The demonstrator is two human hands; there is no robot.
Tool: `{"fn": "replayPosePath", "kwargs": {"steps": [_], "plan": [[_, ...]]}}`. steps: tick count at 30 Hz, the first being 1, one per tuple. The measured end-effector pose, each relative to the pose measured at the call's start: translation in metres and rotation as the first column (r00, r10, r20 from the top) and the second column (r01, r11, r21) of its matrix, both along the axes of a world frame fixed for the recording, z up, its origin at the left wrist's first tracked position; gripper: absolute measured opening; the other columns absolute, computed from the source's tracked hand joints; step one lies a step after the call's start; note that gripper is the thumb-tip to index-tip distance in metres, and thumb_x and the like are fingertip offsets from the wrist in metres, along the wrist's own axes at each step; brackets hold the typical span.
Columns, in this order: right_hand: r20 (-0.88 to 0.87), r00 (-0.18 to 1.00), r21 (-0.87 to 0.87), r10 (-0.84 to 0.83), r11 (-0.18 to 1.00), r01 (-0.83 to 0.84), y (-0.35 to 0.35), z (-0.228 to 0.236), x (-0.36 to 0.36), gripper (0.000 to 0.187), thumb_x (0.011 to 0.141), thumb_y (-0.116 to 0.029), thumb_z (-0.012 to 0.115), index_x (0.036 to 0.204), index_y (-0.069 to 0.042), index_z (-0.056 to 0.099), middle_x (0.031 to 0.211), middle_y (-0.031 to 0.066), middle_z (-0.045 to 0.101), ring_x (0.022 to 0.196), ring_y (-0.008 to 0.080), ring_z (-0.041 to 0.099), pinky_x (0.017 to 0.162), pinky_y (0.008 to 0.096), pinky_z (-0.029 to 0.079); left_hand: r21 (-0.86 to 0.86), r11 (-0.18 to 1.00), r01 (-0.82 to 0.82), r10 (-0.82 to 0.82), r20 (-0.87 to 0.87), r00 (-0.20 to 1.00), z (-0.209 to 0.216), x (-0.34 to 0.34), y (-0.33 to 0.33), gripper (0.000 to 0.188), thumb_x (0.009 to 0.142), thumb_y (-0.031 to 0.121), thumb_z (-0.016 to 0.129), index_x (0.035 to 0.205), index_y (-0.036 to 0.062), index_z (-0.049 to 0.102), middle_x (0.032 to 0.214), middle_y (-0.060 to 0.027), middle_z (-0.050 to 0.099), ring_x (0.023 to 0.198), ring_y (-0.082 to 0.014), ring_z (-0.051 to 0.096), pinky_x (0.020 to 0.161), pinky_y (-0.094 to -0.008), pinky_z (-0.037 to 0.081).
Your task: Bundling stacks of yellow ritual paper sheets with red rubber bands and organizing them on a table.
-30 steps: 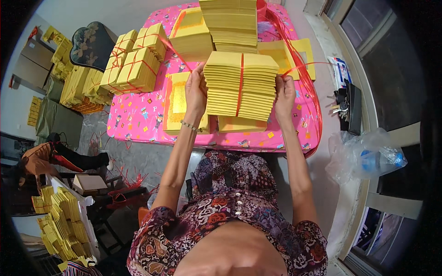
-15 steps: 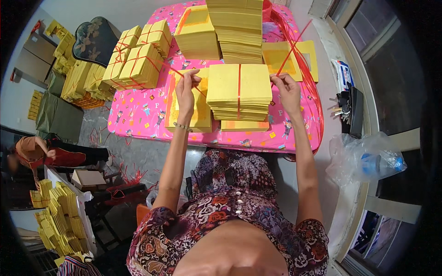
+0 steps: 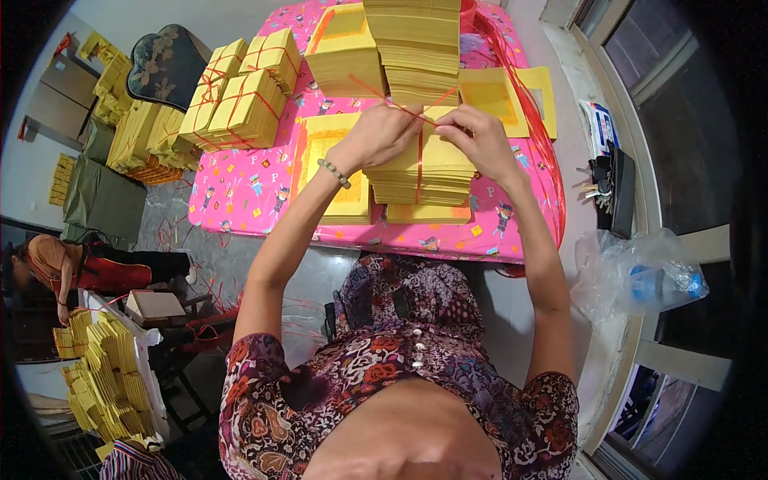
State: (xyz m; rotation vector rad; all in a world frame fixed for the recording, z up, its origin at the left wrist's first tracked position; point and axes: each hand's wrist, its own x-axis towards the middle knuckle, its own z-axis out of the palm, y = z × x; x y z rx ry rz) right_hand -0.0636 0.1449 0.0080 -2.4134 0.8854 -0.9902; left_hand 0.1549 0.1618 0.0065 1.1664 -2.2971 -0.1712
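In front of me a thick stack of yellow paper (image 3: 404, 178) sits on top of flatter yellow sheets. A thin red plastic strap (image 3: 419, 164) runs over its top and down its near side. Above the stack my left hand (image 3: 388, 134) is closed on one strap end, its fingers bent and partly hidden. Close beside it, my right hand (image 3: 478, 134) pinches the other end between thumb and fingers. The two ends cross between my hands over the stack's top. A wider pile of yellow sheets with an orange border (image 3: 328, 192) lies just left of the stack.
Tied yellow bundles (image 3: 250, 104) stand at the left of the pink patterned tablecloth (image 3: 248, 196). Tall paper stacks (image 3: 414, 56) rise behind. Loose red straps (image 3: 544, 120) hang along the right edge. A plastic bag (image 3: 632, 276) lies by the window. Another person (image 3: 68, 264) bends over bundles at far left.
Both my hands have come inward from the sides of the stack to meet above it, bringing the strap ends across each other. The person at left has lowered an arm toward the bundles.
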Motion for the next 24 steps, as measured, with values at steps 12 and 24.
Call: {"fn": "replayPosePath", "kwargs": {"steps": [12,24], "plan": [[0.323,0.942,0.357,-0.088,0.934,-0.035,-0.004,-0.017,0.002,0.01,0.088,-0.009,0.067,0.094,-0.001,0.068,0.079,0.0001,0.067,0.069,0.0047,0.059,0.063,0.0224,0.049,0.182,0.981,0.069,-0.081,0.056,0.995,0.004,-0.015,-0.011,0.048,0.1,0.045,0.042,0.092,0.0028,0.063,0.076,-0.0242,0.06,0.072,-0.0418,0.058,0.064,-0.0459,0.045],[0.378,0.925,0.33,-0.025,0.937,-0.11,-0.012,-0.006,-0.002,0.013,0.091,-0.014,0.065,0.093,-0.001,0.067,0.084,0.0006,0.062,0.074,0.0081,0.058,0.07,0.023,0.047,0.515,0.834,0.197,-0.035,-0.307,0.951,0.003,-0.001,-0.027,0.059,0.101,0.052,0.039,0.075,0.0048,0.061,0.064,0.0021,0.05,0.062,-0.0075,0.044,0.056,-0.0261,0.036]]}}
